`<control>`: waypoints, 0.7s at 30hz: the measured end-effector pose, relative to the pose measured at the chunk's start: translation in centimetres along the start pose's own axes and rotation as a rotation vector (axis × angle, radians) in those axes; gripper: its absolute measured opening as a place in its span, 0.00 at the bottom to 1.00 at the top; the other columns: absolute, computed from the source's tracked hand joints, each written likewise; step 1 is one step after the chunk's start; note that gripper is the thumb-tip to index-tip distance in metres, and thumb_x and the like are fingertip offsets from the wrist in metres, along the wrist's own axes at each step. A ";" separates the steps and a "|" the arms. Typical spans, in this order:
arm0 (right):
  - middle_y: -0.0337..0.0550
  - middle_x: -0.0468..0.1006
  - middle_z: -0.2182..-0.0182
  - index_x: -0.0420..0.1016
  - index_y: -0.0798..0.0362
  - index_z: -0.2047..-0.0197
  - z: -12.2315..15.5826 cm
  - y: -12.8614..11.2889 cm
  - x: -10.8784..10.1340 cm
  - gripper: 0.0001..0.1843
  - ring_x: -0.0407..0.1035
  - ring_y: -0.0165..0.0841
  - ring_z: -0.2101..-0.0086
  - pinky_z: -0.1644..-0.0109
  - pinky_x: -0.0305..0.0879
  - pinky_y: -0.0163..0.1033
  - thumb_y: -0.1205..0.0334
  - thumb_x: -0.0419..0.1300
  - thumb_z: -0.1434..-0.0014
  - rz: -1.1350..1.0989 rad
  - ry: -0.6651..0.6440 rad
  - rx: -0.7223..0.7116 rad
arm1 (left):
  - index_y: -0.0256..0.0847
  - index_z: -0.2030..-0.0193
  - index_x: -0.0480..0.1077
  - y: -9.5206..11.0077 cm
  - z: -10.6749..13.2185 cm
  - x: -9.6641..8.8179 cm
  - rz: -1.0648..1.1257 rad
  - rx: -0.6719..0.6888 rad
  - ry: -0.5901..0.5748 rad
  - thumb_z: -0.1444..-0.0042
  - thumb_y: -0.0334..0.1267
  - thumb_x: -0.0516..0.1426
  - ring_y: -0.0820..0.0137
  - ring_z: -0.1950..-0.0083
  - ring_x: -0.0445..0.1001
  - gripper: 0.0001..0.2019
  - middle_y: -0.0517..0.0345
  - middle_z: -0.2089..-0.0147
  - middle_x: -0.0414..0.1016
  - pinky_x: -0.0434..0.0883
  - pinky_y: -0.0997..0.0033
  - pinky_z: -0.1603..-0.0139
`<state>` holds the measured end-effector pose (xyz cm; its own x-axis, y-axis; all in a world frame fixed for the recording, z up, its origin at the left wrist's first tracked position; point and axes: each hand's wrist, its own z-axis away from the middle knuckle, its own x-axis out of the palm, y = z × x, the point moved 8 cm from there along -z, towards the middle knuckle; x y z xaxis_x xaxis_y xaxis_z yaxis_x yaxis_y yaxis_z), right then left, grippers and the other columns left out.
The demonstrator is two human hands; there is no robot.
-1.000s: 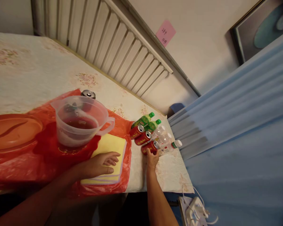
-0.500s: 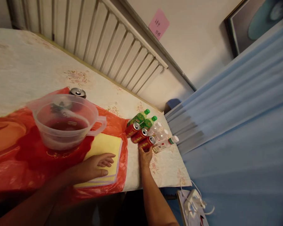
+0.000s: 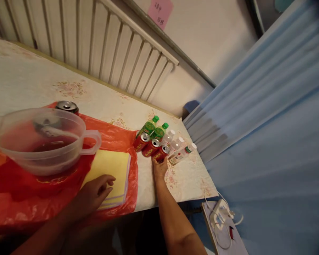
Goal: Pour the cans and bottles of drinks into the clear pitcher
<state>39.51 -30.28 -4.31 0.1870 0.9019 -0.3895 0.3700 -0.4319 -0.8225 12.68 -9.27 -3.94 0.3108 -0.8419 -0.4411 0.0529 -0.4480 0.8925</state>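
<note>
My right hand (image 3: 160, 168) is wrapped round the lower part of a red drink can (image 3: 162, 151), the nearest of the red cans standing in a row on the tablecloth. Its two neighbours are another red can (image 3: 150, 148) and a third red can (image 3: 141, 142). Behind the row are two green-capped bottles (image 3: 149, 126) and several clear white-capped bottles (image 3: 181, 155). Over a stack of yellow cloths or sheets (image 3: 113, 164), my left hand (image 3: 97, 189) is empty, its fingers loosely bent and the thumb apart from them.
A clear plastic jug (image 3: 82, 132) with dark liquid stands on red plastic sheeting (image 3: 117, 132). Behind it is a dark can (image 3: 67, 106). A radiator (image 3: 108, 53) runs along the wall, and a blue curtain (image 3: 268, 141) hangs at the right, near a power strip (image 3: 220, 212).
The view has shifted, so jug and cans sit further left in it. My right hand stays at the same can. My left hand's fingers have curled a little more.
</note>
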 end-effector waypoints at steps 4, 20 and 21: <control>0.48 0.80 0.60 0.73 0.56 0.53 0.0 0.0 0.0 0.25 0.72 0.39 0.62 0.54 0.67 0.41 0.54 0.67 0.53 -0.002 0.010 -0.005 | 0.45 0.56 0.67 0.4 0.4 0.4 -0.247 0.044 0.073 0.37 0.43 0.50 0.63 0.58 0.75 0.08 0.55 0.58 0.75 0.71 0.68 0.55; 0.55 0.78 0.54 0.70 0.58 0.46 -0.5 0.4 0.4 0.28 0.71 0.44 0.54 0.49 0.65 0.45 0.59 0.66 0.50 0.022 0.013 -0.070 | 0.40 0.58 0.68 0.7 1.2 2.1 -0.978 0.270 0.319 0.35 0.29 0.48 0.62 0.59 0.74 0.08 0.50 0.57 0.73 0.71 0.62 0.56; 0.55 0.78 0.54 0.70 0.57 0.46 -0.6 0.4 0.5 0.27 0.71 0.44 0.54 0.50 0.65 0.45 0.59 0.66 0.50 0.014 0.010 -0.076 | 0.40 0.58 0.68 0.7 1.2 2.1 -0.994 0.253 0.310 0.36 0.29 0.48 0.62 0.59 0.74 0.08 0.49 0.57 0.73 0.71 0.62 0.56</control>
<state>40.28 -30.02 -4.59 0.2016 0.8956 -0.3966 0.4351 -0.4447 -0.7829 12.28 -11.70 -4.37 0.4660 0.0318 -0.8842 0.2276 -0.9700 0.0851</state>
